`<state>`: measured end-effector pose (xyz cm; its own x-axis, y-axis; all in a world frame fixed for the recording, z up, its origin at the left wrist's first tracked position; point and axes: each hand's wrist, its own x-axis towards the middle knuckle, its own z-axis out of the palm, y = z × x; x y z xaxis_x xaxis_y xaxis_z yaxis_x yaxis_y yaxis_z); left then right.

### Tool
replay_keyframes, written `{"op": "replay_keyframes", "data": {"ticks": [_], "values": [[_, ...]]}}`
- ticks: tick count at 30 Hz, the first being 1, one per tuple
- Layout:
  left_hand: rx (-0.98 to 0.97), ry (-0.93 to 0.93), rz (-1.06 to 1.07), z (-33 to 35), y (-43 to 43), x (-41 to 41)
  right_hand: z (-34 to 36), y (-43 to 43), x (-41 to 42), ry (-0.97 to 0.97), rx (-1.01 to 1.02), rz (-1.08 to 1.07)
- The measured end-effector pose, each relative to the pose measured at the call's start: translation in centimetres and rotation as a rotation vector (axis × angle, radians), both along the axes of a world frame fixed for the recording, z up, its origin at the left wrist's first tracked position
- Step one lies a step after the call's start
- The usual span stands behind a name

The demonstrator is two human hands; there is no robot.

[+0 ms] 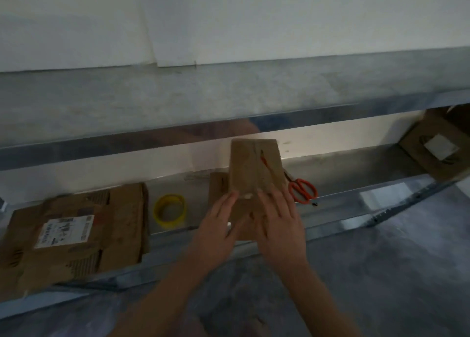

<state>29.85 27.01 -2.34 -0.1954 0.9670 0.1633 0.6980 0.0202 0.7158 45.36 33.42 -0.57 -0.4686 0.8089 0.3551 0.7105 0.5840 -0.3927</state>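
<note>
Your left hand and right hand lie flat, fingers straight, on the box, seemingly closing it; next you'd likely need the tape left of the box.

Orange scissors, yellow tape roll

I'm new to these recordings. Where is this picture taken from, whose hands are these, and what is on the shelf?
This is one picture, from a camera worn on the person's head, looking down. No machine here: the left hand and right hand are a person's bare hands, fingers straight against a small brown cardboard box raised over a metal shelf. On the shelf lie a flattened brown cardboard box with a white label, a yellow tape roll and orange-handled scissors.
</note>
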Motion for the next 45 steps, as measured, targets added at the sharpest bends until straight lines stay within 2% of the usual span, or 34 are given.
{"op": "replay_keyframes", "data": {"ticks": [5,8,12,15,18,20,24,26,30,35,37,41,45], "values": [[-0.123,-0.282,0.324,0.3,3.5,2.8,-0.6,5.3,4.2,0.145,-0.403,-0.074],[-0.156,-0.4,0.352,0.4,4.6,3.9,-1.0,6.7,3.6,0.28,-0.634,0.003],[-0.12,-0.408,0.355,0.3,4.4,4.9,-1.3,5.9,2.9,0.403,-0.67,-0.016],[-0.15,-0.451,0.345,0.6,4.7,3.8,-0.9,6.5,3.5,0.42,-0.727,0.044],[-0.193,-0.335,0.351,1.1,5.0,1.7,0.1,7.8,4.0,0.344,-0.781,0.108],[-0.167,-0.341,0.304,1.4,5.4,0.9,0.5,8.4,3.8,0.312,-0.772,0.12],[-0.122,-0.045,0.25,1.0,6.1,0.1,-0.2,8.3,2.6,0.119,-0.555,0.017],[-0.097,0.027,0.255,0.4,6.1,0.1,-0.8,7.8,1.9,0.103,-0.516,-0.018],[-0.044,0.086,0.284,-0.3,6.3,0.6,-1.4,7.7,1.6,0.128,-0.526,-0.016],[-0.083,-0.012,0.255,0.0,6.6,0.2,-1.1,8.3,1.5,0.094,-0.516,-0.031],[-0.136,-0.013,0.156,0.6,6.6,-1.3,-0.9,8.9,1.8,0.069,-0.56,0.032],[-0.343,0.028,-0.181,2.2,7.1,-5.3,0.5,12.2,4.6,0.004,-0.738,0.237],[-0.255,0.141,-0.231,2.1,7.9,-6.6,0.8,13.6,4.9,-0.047,-0.654,0.238]]}}
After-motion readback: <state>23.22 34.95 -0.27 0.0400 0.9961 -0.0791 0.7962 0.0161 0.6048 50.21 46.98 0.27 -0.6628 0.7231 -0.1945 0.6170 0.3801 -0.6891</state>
